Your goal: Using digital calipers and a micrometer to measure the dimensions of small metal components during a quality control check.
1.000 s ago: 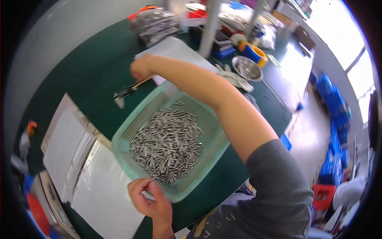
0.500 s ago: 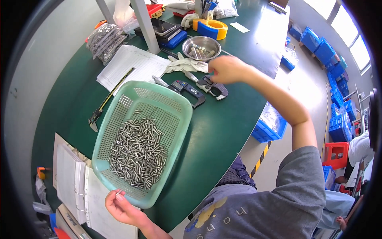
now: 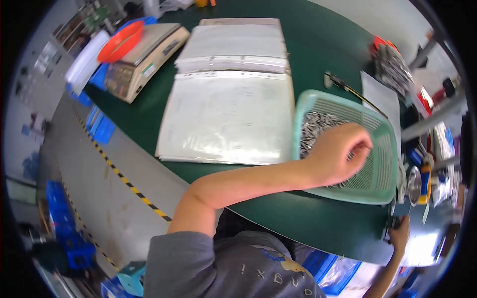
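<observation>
A light green perforated basket (image 3: 375, 186) stands on the dark green table, holding a heap of small metal pins (image 3: 318, 126). My left hand (image 3: 340, 151) is closed above the basket, its fingers curled into a pinch. The small metal pin seen in that pinch a moment earlier is mostly hidden by the fingers. Beyond the basket's right end, near the table edge, my right hand (image 3: 400, 233) is closed around a dark micrometer (image 3: 392, 222); the hand is small and partly blurred there. A caliper (image 3: 348, 87) lies behind the basket.
An open ring binder (image 3: 228, 119) lies left of the basket. Further left sits a weighing scale (image 3: 149, 62) with a red dish (image 3: 121, 42). A steel bowl (image 3: 414, 186) and yellow tape (image 3: 425, 184) are at the far right. A blue crate (image 3: 330, 273) is below the table edge.
The view has swung left, showing the binder and scale. My left hand has moved from the basket's near corner to above it. My right hand has closed on the micrometer.
</observation>
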`<state>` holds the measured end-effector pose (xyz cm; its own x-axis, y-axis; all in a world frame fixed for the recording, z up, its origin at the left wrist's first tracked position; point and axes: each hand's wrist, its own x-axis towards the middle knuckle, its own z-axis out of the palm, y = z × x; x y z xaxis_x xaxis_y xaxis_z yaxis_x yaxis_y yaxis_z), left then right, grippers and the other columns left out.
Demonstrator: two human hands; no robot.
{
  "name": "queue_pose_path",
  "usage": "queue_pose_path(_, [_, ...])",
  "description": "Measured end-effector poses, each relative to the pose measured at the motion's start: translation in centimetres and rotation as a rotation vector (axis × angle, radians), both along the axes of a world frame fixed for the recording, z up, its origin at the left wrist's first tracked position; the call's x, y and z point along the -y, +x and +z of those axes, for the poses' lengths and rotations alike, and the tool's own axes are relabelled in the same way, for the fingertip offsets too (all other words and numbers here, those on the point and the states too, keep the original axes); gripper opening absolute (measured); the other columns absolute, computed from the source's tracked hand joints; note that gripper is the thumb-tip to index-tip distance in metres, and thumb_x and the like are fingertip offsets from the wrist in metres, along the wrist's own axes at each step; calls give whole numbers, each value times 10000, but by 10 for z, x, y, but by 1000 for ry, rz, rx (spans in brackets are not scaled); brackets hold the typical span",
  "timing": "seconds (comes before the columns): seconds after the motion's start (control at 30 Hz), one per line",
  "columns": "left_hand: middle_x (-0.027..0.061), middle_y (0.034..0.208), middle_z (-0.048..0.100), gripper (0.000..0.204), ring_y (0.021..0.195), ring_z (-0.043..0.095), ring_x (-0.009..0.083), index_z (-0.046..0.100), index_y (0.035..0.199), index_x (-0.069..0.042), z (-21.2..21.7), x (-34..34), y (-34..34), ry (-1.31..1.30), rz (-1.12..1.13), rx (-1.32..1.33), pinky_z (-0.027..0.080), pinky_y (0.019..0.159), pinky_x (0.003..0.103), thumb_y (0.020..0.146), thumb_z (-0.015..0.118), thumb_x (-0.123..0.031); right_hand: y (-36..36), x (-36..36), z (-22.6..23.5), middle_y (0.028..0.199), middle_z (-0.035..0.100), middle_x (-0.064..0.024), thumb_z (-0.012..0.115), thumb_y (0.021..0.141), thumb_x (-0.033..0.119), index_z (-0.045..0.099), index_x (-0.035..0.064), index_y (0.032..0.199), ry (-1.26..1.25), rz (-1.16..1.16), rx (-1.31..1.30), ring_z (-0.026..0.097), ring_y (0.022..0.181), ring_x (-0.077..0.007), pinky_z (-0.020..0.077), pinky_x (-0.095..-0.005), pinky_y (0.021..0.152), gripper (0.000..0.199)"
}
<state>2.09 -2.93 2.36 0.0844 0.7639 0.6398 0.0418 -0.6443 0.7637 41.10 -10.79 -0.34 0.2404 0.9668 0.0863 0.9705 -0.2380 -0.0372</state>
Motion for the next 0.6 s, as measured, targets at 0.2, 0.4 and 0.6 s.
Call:
queue_pose_path(0.2, [79,749,514,62,671,554,201,533,785,-32,-11,1,11,-88,14,65,448,597,293,726,552,-25,-22,10,-10,839,530,-212,528,613,-1,383,60,986,18,52,142,502,804,-430,388,-475,673,404])
queue_pose_path(0.4, [89,764,519,71,697,560,224,520,767,-27,-23,-8,17,-211,-43,-1,450,605,323,702,543,-14,-30,4,-9,857,566,-182,575,674,84,466,61,1075,157,187,-7,553,768,-342,417,-416,674,415])
queue_pose_path(0.6, [93,746,535,68,678,559,243,519,751,-26,-26,-5,18,-266,-36,-7,447,593,340,692,552,-31,-37,-9,-10,562,509,-51,518,831,302,582,-8,792,84,-210,-336,417,413,-114,318,-257,391,319])
